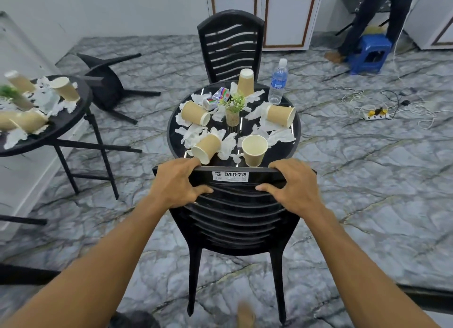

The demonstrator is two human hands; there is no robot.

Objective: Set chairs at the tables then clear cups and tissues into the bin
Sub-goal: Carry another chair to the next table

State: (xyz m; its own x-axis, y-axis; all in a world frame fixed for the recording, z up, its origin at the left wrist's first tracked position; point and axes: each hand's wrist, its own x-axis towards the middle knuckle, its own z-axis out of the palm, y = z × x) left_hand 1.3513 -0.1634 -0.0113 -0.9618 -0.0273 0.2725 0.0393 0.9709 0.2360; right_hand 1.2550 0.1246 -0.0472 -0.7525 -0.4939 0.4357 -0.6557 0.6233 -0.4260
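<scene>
The left hand (179, 183) and right hand (294, 185) each curl a grip round the top rail of the slatted black plastic chair (235, 212), which seems to touch the round glossy desk (282, 153).

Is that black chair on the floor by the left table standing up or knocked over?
Knocked over: the chair lies tipped, its legs sticking out sideways instead of pointing down.
</scene>
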